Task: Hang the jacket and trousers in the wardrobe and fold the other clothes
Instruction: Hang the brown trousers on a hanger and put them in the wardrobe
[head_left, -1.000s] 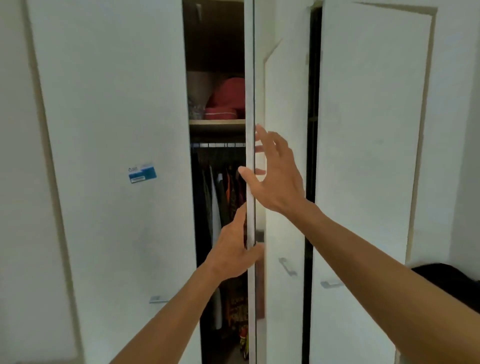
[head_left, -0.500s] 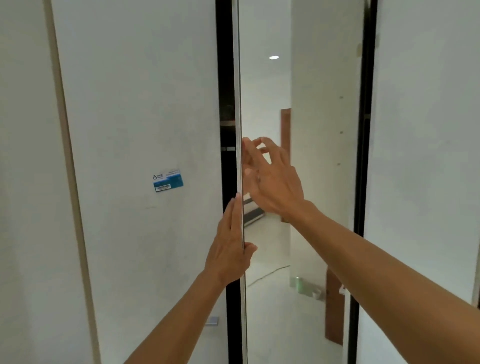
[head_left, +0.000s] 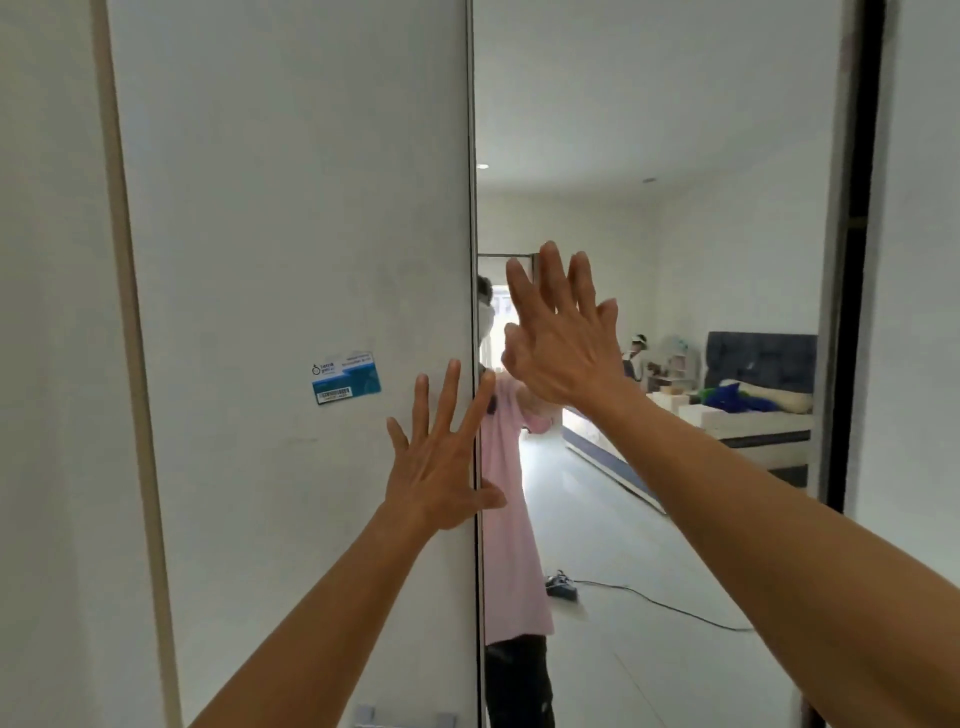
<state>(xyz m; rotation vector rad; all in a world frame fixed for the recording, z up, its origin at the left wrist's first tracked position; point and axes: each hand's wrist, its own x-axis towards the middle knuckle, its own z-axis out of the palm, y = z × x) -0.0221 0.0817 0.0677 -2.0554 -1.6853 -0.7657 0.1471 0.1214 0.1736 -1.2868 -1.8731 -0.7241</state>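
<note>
We face the wardrobe with both hands spread and holding nothing. Our left hand (head_left: 441, 457) lies flat, fingers straight and apart, across the upright seam where the white door (head_left: 291, 312) on the left meets the mirror door (head_left: 675, 208) on the right; its thumb crosses onto the mirror side. Our right hand (head_left: 563, 343) is higher and to the right, fingers splayed against or just off the glass; we cannot tell which. The seam runs top to bottom directly under the left hand, so that hand is nearer the edge that matters. No jacket or trousers show here; if hung, they are behind the doors. A blue sticker (head_left: 346, 378) sits left of the left hand. The mirror reflects a bed (head_left: 753, 410) and a floor cable (head_left: 660, 603). Nothing stands between hands and doors.
</note>
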